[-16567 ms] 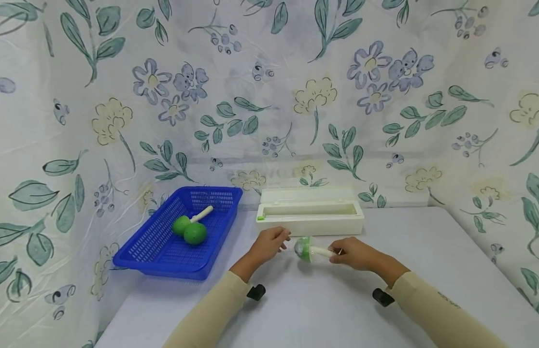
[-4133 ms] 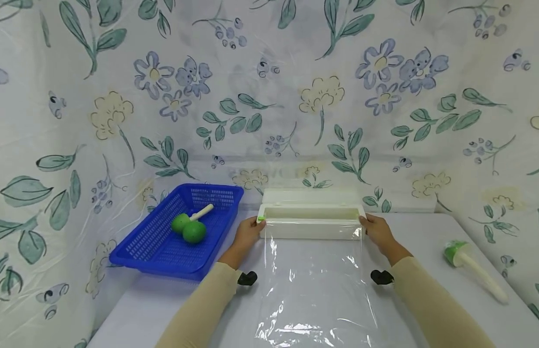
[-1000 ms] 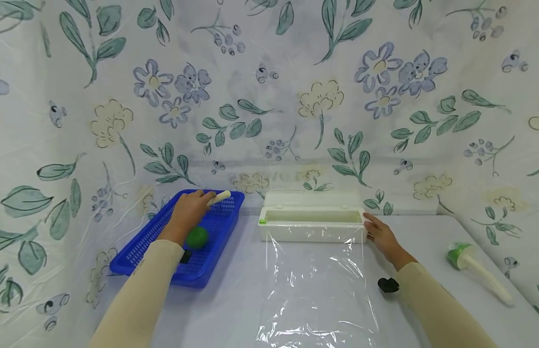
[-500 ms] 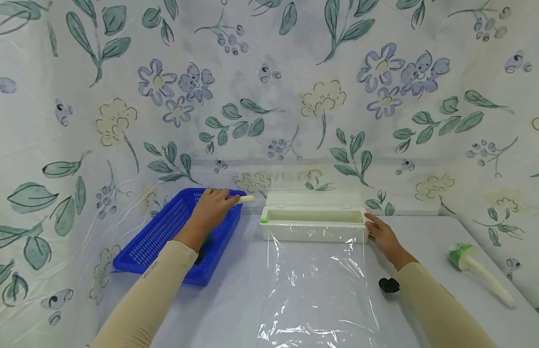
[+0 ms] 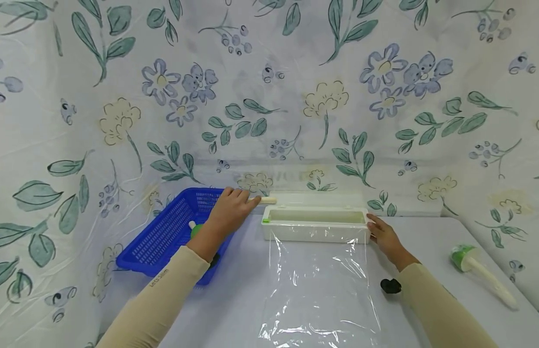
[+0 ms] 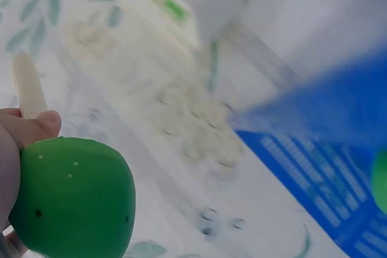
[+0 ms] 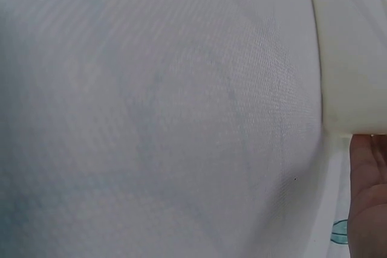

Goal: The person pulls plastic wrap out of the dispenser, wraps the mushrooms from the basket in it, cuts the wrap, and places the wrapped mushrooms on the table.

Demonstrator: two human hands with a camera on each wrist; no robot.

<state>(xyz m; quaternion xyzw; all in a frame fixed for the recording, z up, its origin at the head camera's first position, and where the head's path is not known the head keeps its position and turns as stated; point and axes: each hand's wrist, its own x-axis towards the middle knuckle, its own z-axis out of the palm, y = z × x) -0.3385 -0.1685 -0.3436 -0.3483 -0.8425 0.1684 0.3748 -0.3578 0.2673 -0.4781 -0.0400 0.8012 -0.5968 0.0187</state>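
My left hand (image 5: pixel 229 212) grips a green-headed rattle (image 6: pixel 72 194) with a cream handle (image 5: pixel 267 199), held above the right edge of the blue basket (image 5: pixel 161 237). In the left wrist view my thumb (image 6: pixel 30 128) lies by the green head. A second green rattle (image 5: pixel 195 229) lies in the basket. My right hand (image 5: pixel 381 234) rests with straight fingers against the right end of the white cling-film dispenser (image 5: pixel 315 224). A sheet of clear film (image 5: pixel 317 285) runs from the dispenser toward me across the table. In the right wrist view only the dispenser's end (image 7: pixel 351 46) and my hand's edge (image 7: pixel 369 191) show.
A film-wrapped green rattle (image 5: pixel 475 268) lies at the table's right side. A floral cloth (image 5: pixel 295 96) hangs behind and to both sides. The grey table (image 5: pixel 239 290) shows bare between basket and film.
My left hand has lifted one rattle out of the basket and carried it right, toward the dispenser. My right hand has stayed at the dispenser's end.
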